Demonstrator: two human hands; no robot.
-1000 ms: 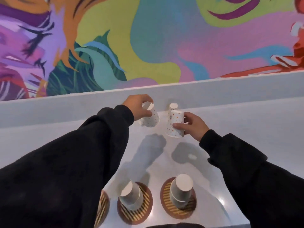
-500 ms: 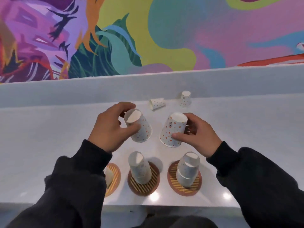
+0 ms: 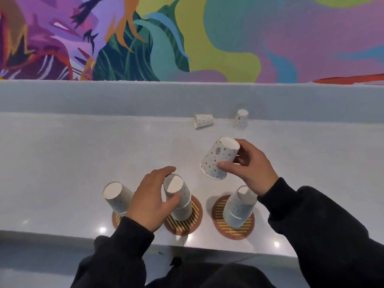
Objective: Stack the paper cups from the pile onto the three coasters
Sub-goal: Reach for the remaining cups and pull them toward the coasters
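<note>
Above counter [image 3: 62, 163], right hand [image 3: 252, 170] grips dotted cup [image 3: 218, 161].

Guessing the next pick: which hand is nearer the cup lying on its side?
Right. The right hand, holding another cup, hovers in front of the tipped cup; the left hand grips the middle stack, farther off.

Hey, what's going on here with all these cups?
A person is stacking upside-down paper cups on three coasters. The left hand grips the middle stack on its coaster. The right hand holds a dotted cup in the air, beyond the right stack. Two loose cups sit at the back: a tipped cup and an upside-down cup.
</note>
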